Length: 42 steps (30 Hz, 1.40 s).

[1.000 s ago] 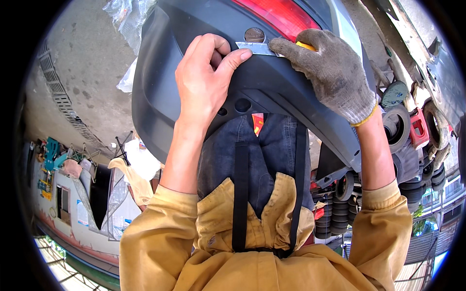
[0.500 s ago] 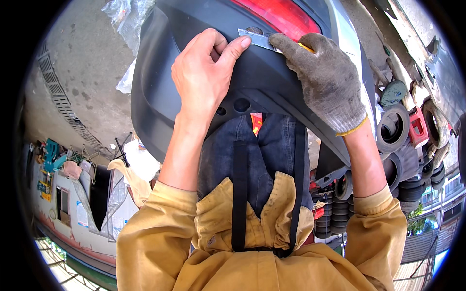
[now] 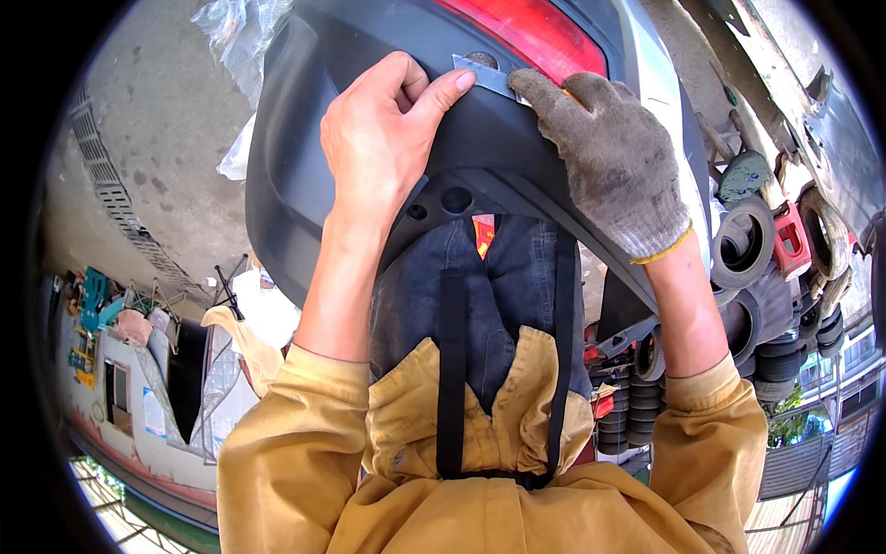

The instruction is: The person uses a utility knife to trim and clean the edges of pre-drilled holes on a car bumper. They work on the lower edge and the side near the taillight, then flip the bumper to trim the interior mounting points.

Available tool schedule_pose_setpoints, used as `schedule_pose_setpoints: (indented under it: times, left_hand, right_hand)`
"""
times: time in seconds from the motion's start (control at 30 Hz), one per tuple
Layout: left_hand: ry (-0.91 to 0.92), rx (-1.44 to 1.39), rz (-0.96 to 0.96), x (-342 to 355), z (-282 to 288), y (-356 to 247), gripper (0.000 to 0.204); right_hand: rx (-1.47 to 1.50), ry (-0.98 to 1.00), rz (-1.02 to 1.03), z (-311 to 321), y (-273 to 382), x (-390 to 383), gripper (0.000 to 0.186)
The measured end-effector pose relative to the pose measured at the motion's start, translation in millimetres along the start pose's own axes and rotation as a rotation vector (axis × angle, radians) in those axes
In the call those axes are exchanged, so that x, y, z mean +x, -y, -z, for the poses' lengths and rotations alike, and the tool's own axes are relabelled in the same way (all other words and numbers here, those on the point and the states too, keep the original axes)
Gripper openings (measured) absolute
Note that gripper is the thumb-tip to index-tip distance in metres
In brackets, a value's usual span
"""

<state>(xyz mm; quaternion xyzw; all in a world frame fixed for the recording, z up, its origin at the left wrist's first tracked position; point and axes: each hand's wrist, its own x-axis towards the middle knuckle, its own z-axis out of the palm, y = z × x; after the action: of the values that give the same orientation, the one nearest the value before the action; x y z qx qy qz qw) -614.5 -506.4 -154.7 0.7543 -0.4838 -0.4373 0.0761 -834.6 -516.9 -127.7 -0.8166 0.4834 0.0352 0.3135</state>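
My bare left hand [image 3: 378, 138] is closed with its thumb at the left end of a flat silver blade-like strip [image 3: 489, 79], tilted across a round hole [image 3: 483, 59] in a dark grey vehicle bumper [image 3: 295, 157], below a red lamp [image 3: 517, 28]. My right hand [image 3: 614, 162], in a grey knit glove, has its index finger on the strip's right end and its other fingers curled round a mostly hidden yellow tool [image 3: 560, 90]. Whether strip and tool are one piece I cannot tell. Two dark holes [image 3: 456, 199] show lower on the bumper.
Plastic sheeting [image 3: 235, 42] is beside the bumper, over concrete floor with a drain grate [image 3: 120, 198]. At the right are tyres [image 3: 738, 240], a red plastic object [image 3: 791, 235] and metal panels. At lower left stands a white-walled structure [image 3: 166, 397] with assorted clutter.
The silver strip has shifted up over the round hole and tilted, its left end higher. Both my hands have moved a little leftward, the left one also upward, the right wrist lower.
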Motion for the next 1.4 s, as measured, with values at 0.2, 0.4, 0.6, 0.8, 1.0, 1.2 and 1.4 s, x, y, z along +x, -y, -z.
schedule_pose_setpoints:
  times: [0.2,0.4,0.6,0.8,1.0,1.2,1.4]
  left_hand:
    - [-0.017,0.057,-0.016,1.8,-2.0,-1.1,0.056]
    - [-0.028,0.116,-0.024,2.9,-3.4,-2.7,0.059]
    - [-0.044,0.138,-0.044,2.3,-5.0,-5.5,0.061]
    - [-0.020,0.172,-0.033,4.2,-4.7,-8.2,0.063]
    - [-0.020,0.207,-0.049,5.0,-4.0,-8.9,0.065]
    - [-0.054,0.248,-0.110,5.8,-7.3,-7.1,0.066]
    - [-0.105,0.330,-0.186,8.1,-14.0,-12.5,0.067]
  right_hand:
    - [0.039,0.045,-0.046,2.7,2.1,-2.1,0.051]
    - [0.031,0.046,-0.074,1.8,4.2,-4.0,0.049]
    - [0.031,0.028,-0.087,1.3,6.7,-4.6,0.048]
    - [0.000,0.039,-0.098,1.6,8.0,-5.6,0.048]
    - [-0.031,-0.023,-0.034,-1.2,4.8,-6.4,0.048]
    - [-0.056,-0.005,-0.076,-0.2,7.6,-8.8,0.046]
    - [-0.043,-0.047,-0.102,-2.2,6.7,-14.6,0.044]
